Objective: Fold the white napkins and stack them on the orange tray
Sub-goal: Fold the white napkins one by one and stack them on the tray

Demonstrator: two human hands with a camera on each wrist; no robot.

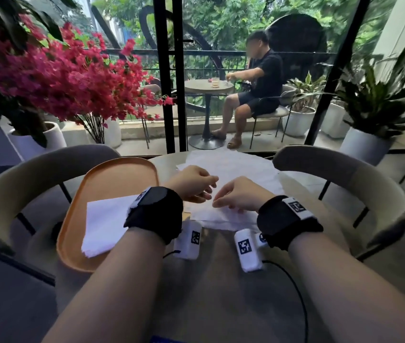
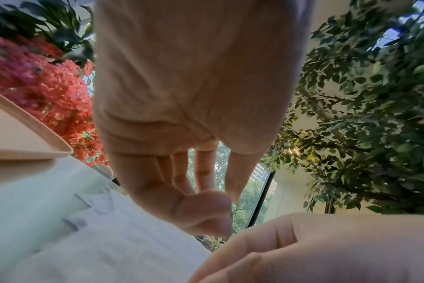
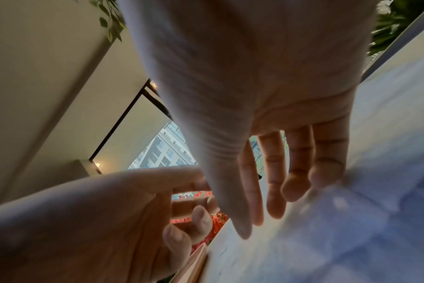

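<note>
An orange tray lies on the left of the round table, with a folded white napkin on its near half. Unfolded white napkins are spread over the middle and far side of the table. Both hands are close together over the near napkin sheet. My left hand hovers with loosely curled fingers and nothing in them; the left wrist view shows that hand above the sheet. My right hand rests its nearly straight fingertips on the napkin.
Two curved beige chairs flank the far side of the table. Pink flowers in a white pot stand at the left. Behind the glass a person sits at another small table. The tray's rim is left of my left hand.
</note>
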